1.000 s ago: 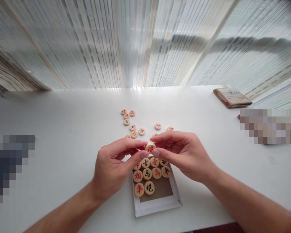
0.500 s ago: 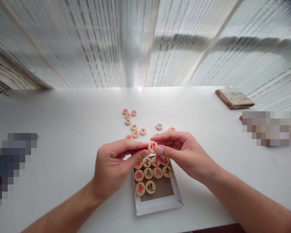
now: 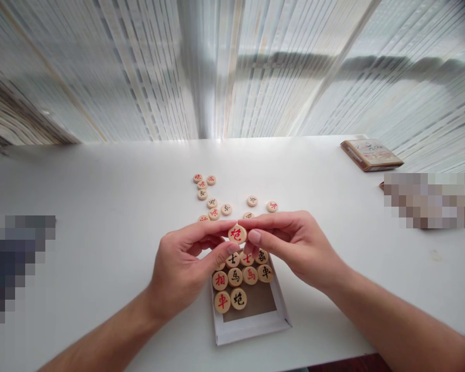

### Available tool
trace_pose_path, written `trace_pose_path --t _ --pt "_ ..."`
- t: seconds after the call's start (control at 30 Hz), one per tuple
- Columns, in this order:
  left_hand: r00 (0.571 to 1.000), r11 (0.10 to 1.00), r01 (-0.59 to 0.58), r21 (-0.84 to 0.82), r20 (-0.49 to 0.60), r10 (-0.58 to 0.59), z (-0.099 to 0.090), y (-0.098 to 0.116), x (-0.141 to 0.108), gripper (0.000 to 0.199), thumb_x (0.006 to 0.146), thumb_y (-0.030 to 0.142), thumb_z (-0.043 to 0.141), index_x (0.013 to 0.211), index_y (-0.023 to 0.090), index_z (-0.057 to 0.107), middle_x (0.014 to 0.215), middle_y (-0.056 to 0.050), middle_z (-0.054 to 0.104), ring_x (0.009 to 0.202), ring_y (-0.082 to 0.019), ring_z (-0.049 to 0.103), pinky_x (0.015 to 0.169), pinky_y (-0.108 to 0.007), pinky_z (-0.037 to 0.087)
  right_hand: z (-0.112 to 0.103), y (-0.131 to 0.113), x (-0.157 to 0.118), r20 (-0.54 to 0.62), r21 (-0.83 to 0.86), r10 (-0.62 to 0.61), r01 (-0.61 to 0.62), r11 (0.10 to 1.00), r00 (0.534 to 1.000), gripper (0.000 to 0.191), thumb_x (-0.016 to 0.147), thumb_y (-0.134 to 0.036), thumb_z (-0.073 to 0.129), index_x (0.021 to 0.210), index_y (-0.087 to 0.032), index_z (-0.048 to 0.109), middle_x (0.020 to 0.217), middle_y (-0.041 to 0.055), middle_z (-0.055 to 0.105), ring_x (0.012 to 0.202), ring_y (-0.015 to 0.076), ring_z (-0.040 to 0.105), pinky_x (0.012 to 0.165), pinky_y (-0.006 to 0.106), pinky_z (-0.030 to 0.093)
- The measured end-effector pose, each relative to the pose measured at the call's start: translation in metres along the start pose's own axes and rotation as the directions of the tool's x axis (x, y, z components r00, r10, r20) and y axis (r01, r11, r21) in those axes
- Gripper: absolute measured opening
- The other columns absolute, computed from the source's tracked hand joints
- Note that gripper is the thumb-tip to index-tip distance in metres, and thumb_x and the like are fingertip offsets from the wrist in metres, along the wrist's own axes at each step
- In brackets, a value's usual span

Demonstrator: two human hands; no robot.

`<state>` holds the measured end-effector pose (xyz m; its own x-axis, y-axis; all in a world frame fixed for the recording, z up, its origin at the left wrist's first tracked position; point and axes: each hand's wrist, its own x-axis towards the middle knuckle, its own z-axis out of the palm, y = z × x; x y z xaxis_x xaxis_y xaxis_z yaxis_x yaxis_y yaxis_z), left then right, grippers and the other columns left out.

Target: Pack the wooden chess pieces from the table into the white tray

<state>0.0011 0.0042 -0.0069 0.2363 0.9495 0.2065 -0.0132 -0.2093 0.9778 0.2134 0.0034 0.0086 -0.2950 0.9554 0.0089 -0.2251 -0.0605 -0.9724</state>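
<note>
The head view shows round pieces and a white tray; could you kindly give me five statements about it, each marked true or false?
1. The held piece bears a black character. False: its character is red.
2. The left hand and right hand are both at that piece. True.
3. The row of the tray nearest the person has a red-marked piece and a black-marked piece. True.
4. The loose pieces lie between tray and person. False: they lie beyond the tray.
5. The brown-sided box lies left of the hands. False: it lies right.
</note>
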Motion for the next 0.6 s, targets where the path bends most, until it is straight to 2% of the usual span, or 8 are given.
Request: trace_pose_path --t 0.13,0.27,0.43,0.6 --pt "1.000 1.000 -0.005 0.002 0.004 0.005 -0.0004 -0.0012 -0.0006 0.028 0.088 0.019 0.091 0.116 0.024 0.089 0.107 -0.006 0.089 0.082 -0.019 0.085 0.076 -0.025 0.073 0.0009 0.0004 0.0007 0.018 0.053 0.006 -0.007 0.999 1.000 0.033 0.080 -0.032 0.099 0.112 -0.029 0.090 0.096 0.0076 0.088 0.081 0.0196 0.081 0.077 0.030 0.071" --pt "0.999 0.999 -0.043 0.026 -0.012 0.044 0.0004 0.0000 0.0002 0.027 0.086 0.016 0.093 0.111 0.025 0.089 0.099 -0.004 0.089 0.078 -0.016 0.083 0.073 -0.022 0.071 -0.0001 0.0035 0.0009 0.042 0.070 0.010 -0.013 0.997 0.999 0.033 0.082 -0.026 0.098 0.114 -0.029 0.089 0.100 0.0071 0.089 0.087 0.0193 0.083 0.080 0.027 0.070" --pt "0.993 0.992 -0.103 0.072 -0.044 0.106 -0.0001 0.0012 0.0006 0.026 0.079 0.020 0.098 0.103 0.024 0.090 0.092 -0.003 0.088 0.072 -0.016 0.081 0.069 -0.022 0.070 -0.0020 0.0063 -0.0008 0.081 0.115 0.062 -0.071 0.991 0.995 0.027 0.085 -0.029 0.096 0.111 -0.024 0.090 0.105 0.0093 0.088 0.097 0.0252 0.086 0.091 0.038 0.072" --pt "0.986 0.983 -0.153 0.100 -0.048 0.158 -0.0022 -0.0003 -0.0004 0.027 0.076 0.022 0.101 0.101 0.024 0.090 0.087 -0.003 0.087 0.069 -0.015 0.079 0.067 -0.022 0.068 -0.0028 0.0084 -0.0018 0.080 0.118 0.099 -0.108 0.987 0.992 0.029 0.082 -0.028 0.098 0.109 -0.022 0.089 0.101 0.0096 0.089 0.093 0.0254 0.086 0.087 0.037 0.073"
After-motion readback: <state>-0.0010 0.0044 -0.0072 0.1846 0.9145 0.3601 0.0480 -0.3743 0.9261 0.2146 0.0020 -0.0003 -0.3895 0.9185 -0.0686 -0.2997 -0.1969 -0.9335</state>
